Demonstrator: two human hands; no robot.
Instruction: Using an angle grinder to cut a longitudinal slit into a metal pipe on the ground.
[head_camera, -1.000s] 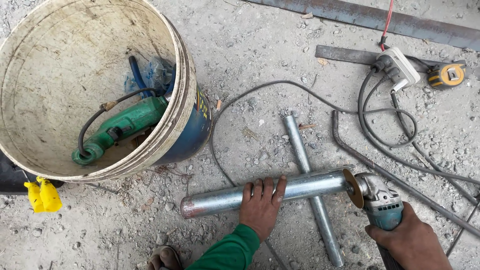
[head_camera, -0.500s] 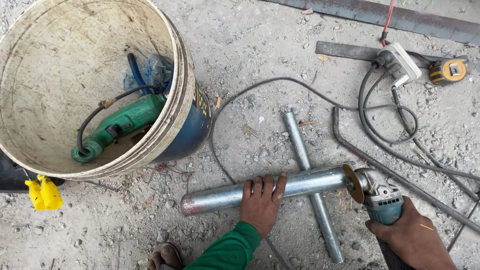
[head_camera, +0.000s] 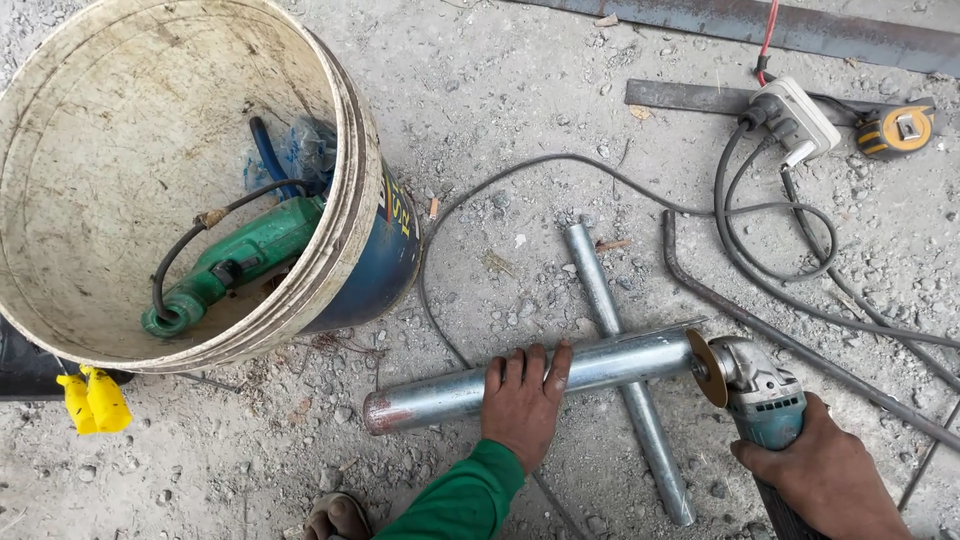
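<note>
My left hand (head_camera: 521, 403), in a green sleeve, presses flat on a thick grey metal pipe (head_camera: 440, 394) that lies across a thinner pipe (head_camera: 600, 283) on the gravel floor. My right hand (head_camera: 826, 477) grips the body of a teal angle grinder (head_camera: 757, 391). Its cutting disc (head_camera: 706, 367) sits right at the right end of the thick pipe.
A large dirty bucket (head_camera: 362, 225) at the left holds a green power drill (head_camera: 240, 262). A white power strip (head_camera: 797, 118) with black cables, a yellow tape measure (head_camera: 896, 130) and flat steel bars (head_camera: 790, 30) lie at the back right. A bent rod (head_camera: 770, 330) crosses the right side.
The view has shifted slightly. The grinder disc stays against the pipe's right end, and both hands keep their hold.
</note>
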